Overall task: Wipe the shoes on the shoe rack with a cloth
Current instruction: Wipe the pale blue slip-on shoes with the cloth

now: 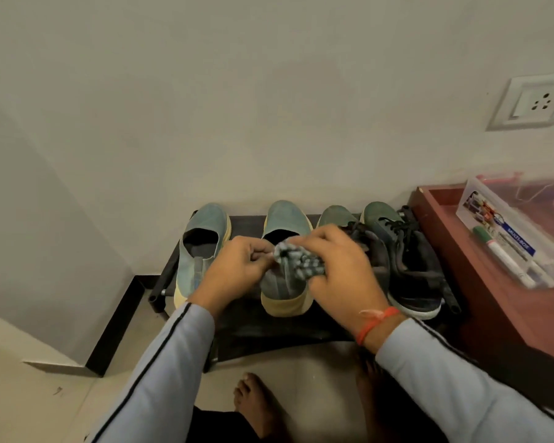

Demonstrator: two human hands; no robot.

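Black shoe rack (288,334) sits low at frame centre against the wall, carrying a pair of blue slip-on shoes (205,231) at left and centre and a pair of dark green lace-up shoes (406,260) at right; a reddish-brown cabinet (480,282) at the right edge holds a clear plastic box (518,219) and markers (506,260). Both hands meet at frame centre above the middle blue shoe. Left hand (234,266) and right hand (339,266) each pinch the bunched grey-checked cloth (298,260) between curled fingers.
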